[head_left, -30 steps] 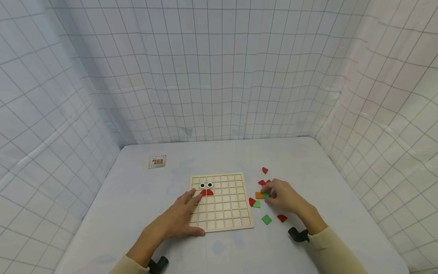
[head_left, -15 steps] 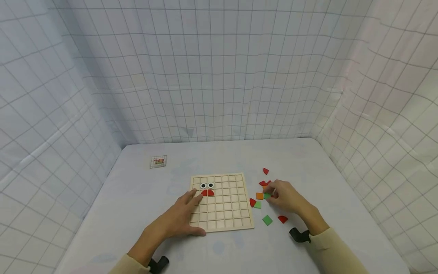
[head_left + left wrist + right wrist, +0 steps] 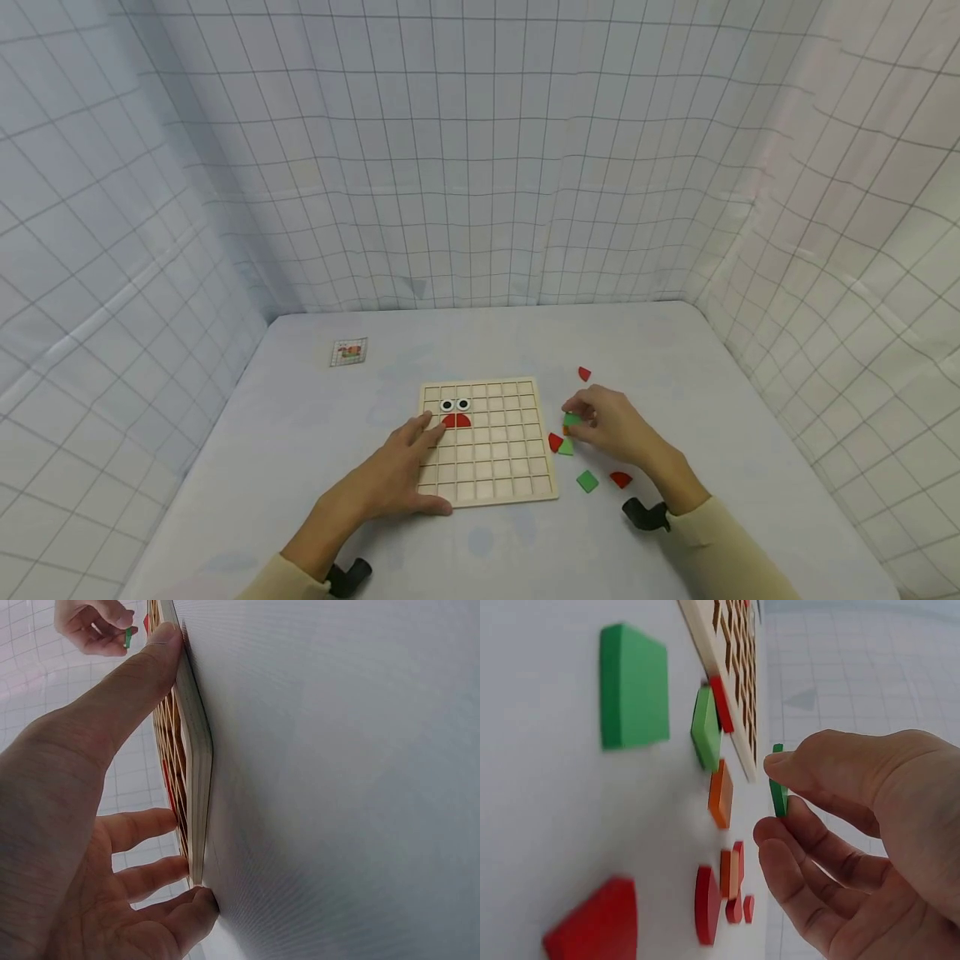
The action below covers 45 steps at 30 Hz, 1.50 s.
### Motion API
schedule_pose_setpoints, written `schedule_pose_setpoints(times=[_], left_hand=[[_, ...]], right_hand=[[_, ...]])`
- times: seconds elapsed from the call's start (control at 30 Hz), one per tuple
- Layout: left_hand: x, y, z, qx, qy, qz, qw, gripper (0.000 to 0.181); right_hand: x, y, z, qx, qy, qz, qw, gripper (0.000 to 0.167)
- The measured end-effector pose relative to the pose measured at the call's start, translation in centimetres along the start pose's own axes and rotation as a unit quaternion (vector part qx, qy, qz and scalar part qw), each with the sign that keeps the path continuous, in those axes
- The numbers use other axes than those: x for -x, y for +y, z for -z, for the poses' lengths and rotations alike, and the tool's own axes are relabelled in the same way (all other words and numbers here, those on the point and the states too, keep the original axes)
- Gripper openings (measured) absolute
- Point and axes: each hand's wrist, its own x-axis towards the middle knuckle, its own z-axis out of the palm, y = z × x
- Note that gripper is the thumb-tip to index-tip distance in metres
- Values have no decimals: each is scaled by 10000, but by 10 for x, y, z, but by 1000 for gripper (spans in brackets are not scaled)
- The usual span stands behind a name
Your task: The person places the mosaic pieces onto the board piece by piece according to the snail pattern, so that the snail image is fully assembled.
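Between thumb and fingertips of the right hand (image 3: 611, 423): one green tile (image 3: 778, 791), pinched, clear of the table (image 3: 510, 558), roughly level and seen edge-on; long axis not to be told, outline part-hidden. Directly left of that hand, near: one gridded board (image 3: 491, 446), square, right edge nearest; right hand therefore closest to tile and loose stock alike. At the board's far-from-tile side: left hand (image 3: 397, 475), fingers spread, grasping nothing, thumb on the near rim, fingertips along the left edge. On the board, just beyond the left hand's fingertips: two eye discs (image 3: 447, 405), side by side; beneath them, two red quarter-rounds (image 3: 462, 422), forming a dome. Loose, around the right hand: six red pieces (image 3: 621, 480) by count in the right wrist view, overlapping at the far end; one well beyond the hand, one toward the wearer, one to its left at the board's edge, the other three hidden from the head view. Also two orange pieces (image 3: 720, 793), low beside the right fingers; one light green piece (image 3: 566, 447), left and nearer the wearer; one green square (image 3: 587, 482), nearer still. Beyond the left hand, well apart: one picture card (image 3: 348, 352).
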Motion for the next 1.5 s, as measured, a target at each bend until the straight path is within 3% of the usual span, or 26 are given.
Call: schedule_pose_setpoints(times=[0.17,0.47,1.13,1.5], left_hand=[[0,1,0,20,14,12,10000,131],[-1,2,0,42,-27,58,10000,131],[0,2,2,44,-22,-8,10000,130],[1,3,3,42,-21,-13,10000,130]], right_hand=[[-10,-10,-8,-321,-90,340,9989,24],[-28,-36,-29,-773,-339,573,9948,19],[-59,-76,-72,-344,-509,1258,9901,7],[-67,-83,-86,-281,-677,1175,9904,4]])
